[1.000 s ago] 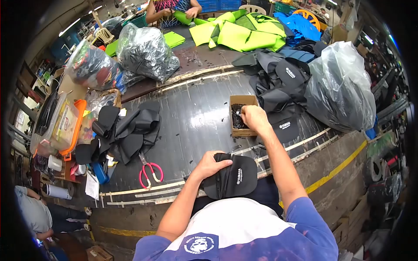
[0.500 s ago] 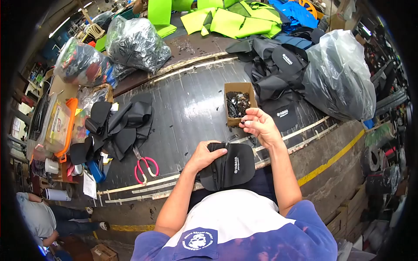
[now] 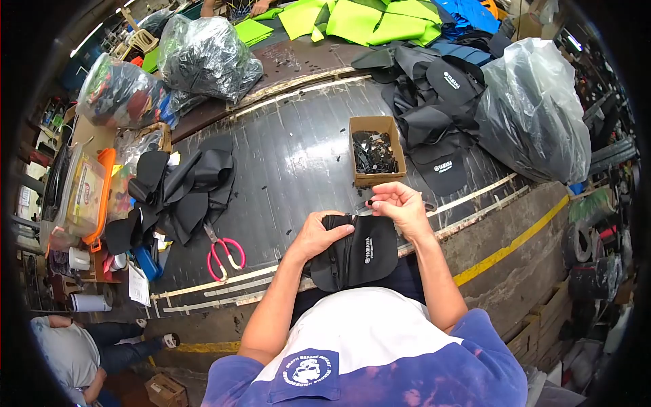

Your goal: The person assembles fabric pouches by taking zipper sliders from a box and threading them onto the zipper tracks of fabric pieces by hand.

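Note:
My left hand (image 3: 316, 237) grips the upper left edge of a black pouch (image 3: 380, 261) with white YAMAHA lettering, thumb lying on top. A dark strip that looks like a zipper runs down the pouch's middle. Just above its upper edge, my right hand (image 3: 403, 210) is closed in a pinch on a small black piece (image 3: 370, 203), which looks like a zipper slider. Beyond that hand stands an open cardboard box (image 3: 380, 180) of many small dark pieces. The pouch lies at the table's near edge, close to my body.
Pink-handled scissors (image 3: 226, 258) lie left on the dark table (image 3: 285, 163), beside a pile of black pieces (image 3: 193, 180). More printed black pieces (image 3: 441, 115) and a large clear plastic bag (image 3: 536, 115) are at right. Green sheets (image 3: 380, 24) lie at the back. Another person (image 3: 71, 353) is at lower left.
My right hand has come down from near the box to the pouch's upper edge, still pinching the small piece. The left hand keeps its hold on the pouch. Another person's hands now show at the back.

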`<action>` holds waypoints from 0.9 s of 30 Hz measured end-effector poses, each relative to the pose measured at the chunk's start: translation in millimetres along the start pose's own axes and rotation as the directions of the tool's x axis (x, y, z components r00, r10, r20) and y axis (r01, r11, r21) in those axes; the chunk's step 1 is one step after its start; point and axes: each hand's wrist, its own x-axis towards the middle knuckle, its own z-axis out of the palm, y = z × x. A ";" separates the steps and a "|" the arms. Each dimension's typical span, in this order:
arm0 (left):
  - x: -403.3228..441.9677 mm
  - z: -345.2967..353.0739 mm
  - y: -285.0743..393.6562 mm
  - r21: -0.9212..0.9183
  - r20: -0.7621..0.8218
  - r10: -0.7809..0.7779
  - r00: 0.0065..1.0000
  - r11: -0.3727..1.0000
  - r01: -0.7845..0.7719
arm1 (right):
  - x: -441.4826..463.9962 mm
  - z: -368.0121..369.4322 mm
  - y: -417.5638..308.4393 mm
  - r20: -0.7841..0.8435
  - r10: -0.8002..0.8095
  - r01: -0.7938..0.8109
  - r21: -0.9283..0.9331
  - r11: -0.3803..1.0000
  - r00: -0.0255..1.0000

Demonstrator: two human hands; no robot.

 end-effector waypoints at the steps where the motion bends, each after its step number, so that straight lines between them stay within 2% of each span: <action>1: 0.0 0.2 -0.6 -0.003 0.000 0.004 1.000 1.000 -0.004 | 1.0 -0.1 5.3 0.015 -0.024 0.025 -0.008 1.000 1.000; 7: 0.2 1.9 -0.9 0.020 -0.014 0.015 1.000 1.000 -0.015 | 2.4 11.3 18.6 0.054 -0.089 0.093 -0.085 0.992 0.995; 10: -0.3 2.8 -2.2 0.020 -0.014 0.015 1.000 1.000 -0.015 | 2.1 18.3 15.3 0.052 -0.048 0.061 -0.299 0.952 0.998; 11: 0.2 3.4 -3.9 0.026 -0.025 0.026 0.999 0.999 -0.025 | 1.4 19.9 13.6 0.053 -0.047 0.060 -0.300 0.952 0.998; 14: 1.0 5.4 -8.0 0.037 -0.047 0.046 0.998 0.998 -0.044 | -4.2 27.2 1.5 0.060 -0.116 0.129 -0.584 0.801 0.991; 18: 2.0 6.8 -10.8 0.043 -0.060 0.054 0.997 0.998 -0.051 | -7.0 36.3 -4.7 0.109 -0.185 0.211 -0.637 0.741 0.977; 27: 3.0 7.3 -12.8 0.071 -0.065 0.077 0.995 0.995 -0.073 | -11.3 41.8 -20.4 0.163 -0.190 0.246 -0.757 0.605 0.968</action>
